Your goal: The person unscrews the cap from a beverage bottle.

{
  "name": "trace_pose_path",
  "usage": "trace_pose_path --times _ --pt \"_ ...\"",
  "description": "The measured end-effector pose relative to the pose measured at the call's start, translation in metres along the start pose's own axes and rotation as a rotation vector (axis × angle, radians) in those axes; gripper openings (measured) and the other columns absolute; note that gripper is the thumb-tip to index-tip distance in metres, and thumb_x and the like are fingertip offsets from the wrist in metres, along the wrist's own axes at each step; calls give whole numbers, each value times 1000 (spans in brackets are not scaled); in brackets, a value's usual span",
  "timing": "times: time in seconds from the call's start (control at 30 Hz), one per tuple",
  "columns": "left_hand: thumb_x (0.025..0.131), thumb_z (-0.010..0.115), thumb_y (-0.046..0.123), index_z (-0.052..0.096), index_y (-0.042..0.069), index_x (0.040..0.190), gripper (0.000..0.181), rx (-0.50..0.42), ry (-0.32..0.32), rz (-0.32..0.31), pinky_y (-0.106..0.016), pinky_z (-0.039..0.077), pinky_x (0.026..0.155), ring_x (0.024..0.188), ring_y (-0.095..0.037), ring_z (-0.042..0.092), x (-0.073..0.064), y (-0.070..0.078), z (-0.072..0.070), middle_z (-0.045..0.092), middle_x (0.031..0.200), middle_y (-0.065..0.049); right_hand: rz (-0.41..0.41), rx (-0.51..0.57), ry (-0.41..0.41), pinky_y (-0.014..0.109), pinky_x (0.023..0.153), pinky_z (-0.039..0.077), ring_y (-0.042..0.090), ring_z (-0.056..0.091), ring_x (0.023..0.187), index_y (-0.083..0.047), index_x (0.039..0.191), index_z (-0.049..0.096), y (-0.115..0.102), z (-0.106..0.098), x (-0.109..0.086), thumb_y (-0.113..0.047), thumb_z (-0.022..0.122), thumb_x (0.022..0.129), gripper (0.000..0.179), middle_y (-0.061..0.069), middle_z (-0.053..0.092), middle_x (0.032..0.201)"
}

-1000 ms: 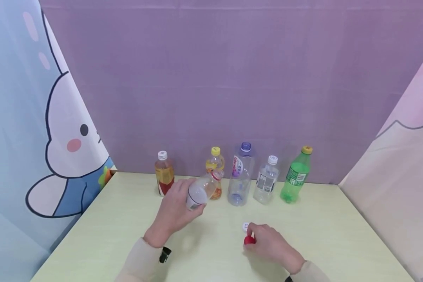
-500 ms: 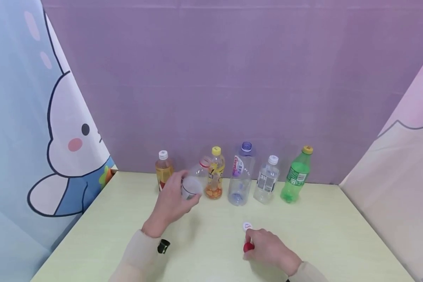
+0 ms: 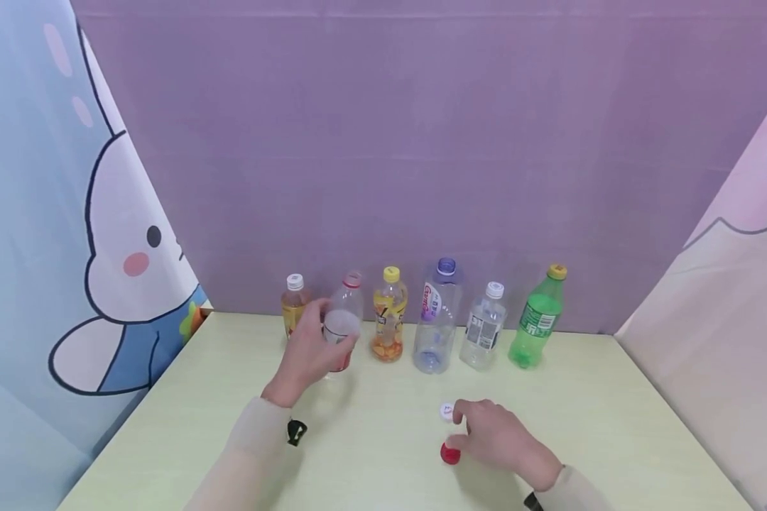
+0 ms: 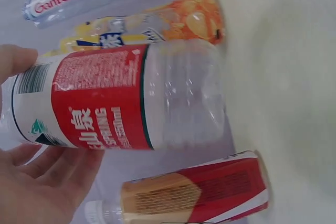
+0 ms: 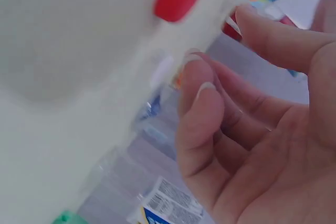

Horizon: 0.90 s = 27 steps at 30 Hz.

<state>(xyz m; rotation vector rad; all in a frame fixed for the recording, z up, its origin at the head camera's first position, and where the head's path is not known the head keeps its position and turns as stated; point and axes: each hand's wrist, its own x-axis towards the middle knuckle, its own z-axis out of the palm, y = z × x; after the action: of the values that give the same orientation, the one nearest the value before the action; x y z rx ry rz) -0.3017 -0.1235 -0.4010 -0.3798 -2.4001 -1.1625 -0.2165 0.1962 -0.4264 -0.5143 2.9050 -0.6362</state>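
My left hand (image 3: 308,353) grips a clear plastic bottle (image 4: 100,95) with a red and white label, between thumb and fingers. Upright, the bottle stands between a tea bottle (image 3: 293,312) and a yellow-capped bottle (image 3: 390,319); I cannot tell whether its base touches the table. My right hand (image 3: 495,434) holds nothing, its thumb and bent fingers apart. Just by its thumb lies a red bottle cap (image 3: 450,454) on the table. A white bottle cap (image 3: 447,411) lies near the right index finger. In the right wrist view the red cap is apart from the fingertips.
Along the back of the pale table (image 3: 383,426) stand a tall uncapped bottle (image 3: 431,326), a clear white-capped bottle (image 3: 483,330) and a green bottle (image 3: 538,323). A purple cloth (image 3: 383,142) hangs behind them, with printed curtains at both sides.
My left hand has moved left and turned the tilted bottle upright, lowering it into the row. My right hand has moved the red cap slightly nearer and let go of it.
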Motion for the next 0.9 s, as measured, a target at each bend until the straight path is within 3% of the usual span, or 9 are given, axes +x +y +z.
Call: trace_pose_path --times 0.27,0.5,0.67,0.9 --pt "83 84 35 44 3 139 75 -13 10 -51 -48 57 84 107 -29 60 5 -8 6 59 123 -13 42 41 153 31 55 43 14 49 59 -10 99 69 -9 -25 5 -25 78 89 20 -4 53 67" --pt "83 84 38 43 4 140 77 28 10 -62 -49 57 87 109 -30 61 12 -23 17 59 125 -13 -55 79 393 27 58 46 10 51 63 -5 104 70 -6 -38 9 -18 77 90 19 -6 56 71" --pt "83 84 36 43 4 140 77 14 2 -82 -51 56 89 110 -31 62 15 -33 21 59 126 -14 -81 136 551 31 65 52 15 59 77 -1 111 69 2 -48 16 -16 75 92 25 0 63 83" --pt "85 83 37 41 5 141 77 -12 -25 -115 -51 56 92 113 -31 61 18 -36 26 58 129 -15 -33 191 675 51 87 54 37 59 107 6 131 56 18 -63 32 -20 72 95 47 23 62 119"
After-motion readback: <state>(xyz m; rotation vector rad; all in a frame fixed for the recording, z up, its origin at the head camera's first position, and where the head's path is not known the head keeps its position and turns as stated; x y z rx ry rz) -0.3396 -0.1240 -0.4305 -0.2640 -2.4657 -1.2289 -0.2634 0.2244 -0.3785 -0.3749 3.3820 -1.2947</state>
